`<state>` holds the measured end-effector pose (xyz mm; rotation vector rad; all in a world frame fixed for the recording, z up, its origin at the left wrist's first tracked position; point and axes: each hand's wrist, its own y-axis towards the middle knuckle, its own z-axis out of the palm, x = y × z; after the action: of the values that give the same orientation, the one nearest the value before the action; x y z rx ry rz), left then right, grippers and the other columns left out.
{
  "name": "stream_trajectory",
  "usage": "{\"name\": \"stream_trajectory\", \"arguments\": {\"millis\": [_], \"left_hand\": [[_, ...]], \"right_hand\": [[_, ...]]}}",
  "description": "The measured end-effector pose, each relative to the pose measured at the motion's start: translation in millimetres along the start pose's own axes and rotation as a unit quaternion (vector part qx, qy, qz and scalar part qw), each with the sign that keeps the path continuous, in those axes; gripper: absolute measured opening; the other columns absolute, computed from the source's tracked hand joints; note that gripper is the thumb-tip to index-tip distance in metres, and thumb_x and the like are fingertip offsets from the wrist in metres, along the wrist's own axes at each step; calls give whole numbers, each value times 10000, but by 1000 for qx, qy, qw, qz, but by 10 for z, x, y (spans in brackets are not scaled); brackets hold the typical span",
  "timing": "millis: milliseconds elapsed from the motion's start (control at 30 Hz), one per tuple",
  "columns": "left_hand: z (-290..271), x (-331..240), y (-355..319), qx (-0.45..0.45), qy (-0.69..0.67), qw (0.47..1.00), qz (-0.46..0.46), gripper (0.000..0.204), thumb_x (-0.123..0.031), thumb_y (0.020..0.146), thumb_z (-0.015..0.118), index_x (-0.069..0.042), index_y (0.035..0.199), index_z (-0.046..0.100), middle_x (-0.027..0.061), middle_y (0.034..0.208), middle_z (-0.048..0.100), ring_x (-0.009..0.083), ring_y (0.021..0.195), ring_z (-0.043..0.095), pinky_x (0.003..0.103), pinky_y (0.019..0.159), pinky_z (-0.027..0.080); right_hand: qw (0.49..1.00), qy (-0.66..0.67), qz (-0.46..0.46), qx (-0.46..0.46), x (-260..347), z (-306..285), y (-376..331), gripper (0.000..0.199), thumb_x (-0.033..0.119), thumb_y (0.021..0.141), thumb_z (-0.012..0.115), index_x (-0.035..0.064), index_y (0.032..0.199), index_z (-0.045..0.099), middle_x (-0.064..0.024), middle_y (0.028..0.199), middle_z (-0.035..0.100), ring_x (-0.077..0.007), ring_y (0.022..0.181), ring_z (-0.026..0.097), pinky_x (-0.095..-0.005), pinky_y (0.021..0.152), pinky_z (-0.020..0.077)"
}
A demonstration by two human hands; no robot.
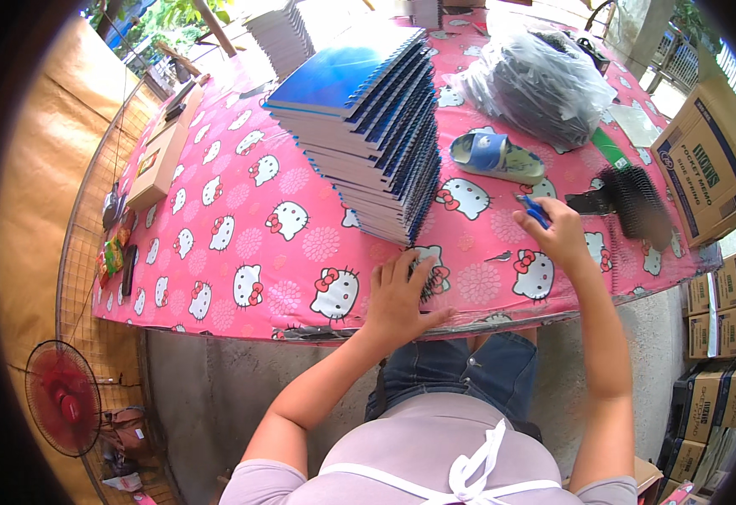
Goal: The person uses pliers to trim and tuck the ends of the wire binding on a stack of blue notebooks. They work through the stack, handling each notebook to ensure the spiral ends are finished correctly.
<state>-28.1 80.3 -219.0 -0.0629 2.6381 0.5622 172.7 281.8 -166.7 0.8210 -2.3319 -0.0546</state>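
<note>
A tall, leaning stack of blue-covered spiral notebooks [343, 71] stands on the table in front of me, black coils along its right side. My left hand [395, 299] is at the foot of the stack by the near edge, palm down with fingers and thumb spread. Its fingertips touch a short dark coil [428, 284], partly hidden under them. My right hand [560, 234] is closed around a small tool with blue handles [538, 212], which looks like cutting pliers; its metal tip points up and left. Just beyond lies a blue and pale green slipper [496, 156].
A pink patterned cloth [288, 181] covers the table. Black coils [633, 202] lie to the right, below a filled clear plastic bag [536, 84]. An open carton [709, 164] stands at the right edge. More notebooks [280, 38] are stacked behind; a red fan [63, 396] is lower left.
</note>
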Motion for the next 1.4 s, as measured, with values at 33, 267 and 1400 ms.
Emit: {"name": "stream_trajectory", "arguments": {"millis": [33, 267, 1400], "left_hand": [[21, -44, 18, 4, 16, 1000, 17, 655, -454, 702, 726, -96, 1218, 541, 136, 1210, 482, 336, 1134, 428, 459, 943, 313], [482, -258, 585, 44, 32, 992, 114, 453, -404, 779, 659, -101, 1109, 593, 119, 1147, 523, 290, 1064, 478, 423, 822, 363], [985, -1001, 5158, 92, 23, 992, -80, 704, -539, 931, 309, -118, 1482, 190, 136, 1551, 118, 351, 1423, 116, 652, 1075, 72]], "right_hand": [[998, 21, -15, -53, -100, 21, -50, 526, 479, 759, 704, -17, 921, 639, -166, 854, 631, -313, 795, 620, -372, 719, 482], [907, 372, 80, -179, -861, 161, -73, 478, 445, 897, 591, -25, 981, 624, -75, 832, 641, -158, 774, 621, -302, 707, 493], [700, 670, 150, -197, -1182, 192, -30, 501, 445, 959, 458, -39, 1023, 570, -149, 880, 645, -258, 819, 640, -398, 827, 520]]}}
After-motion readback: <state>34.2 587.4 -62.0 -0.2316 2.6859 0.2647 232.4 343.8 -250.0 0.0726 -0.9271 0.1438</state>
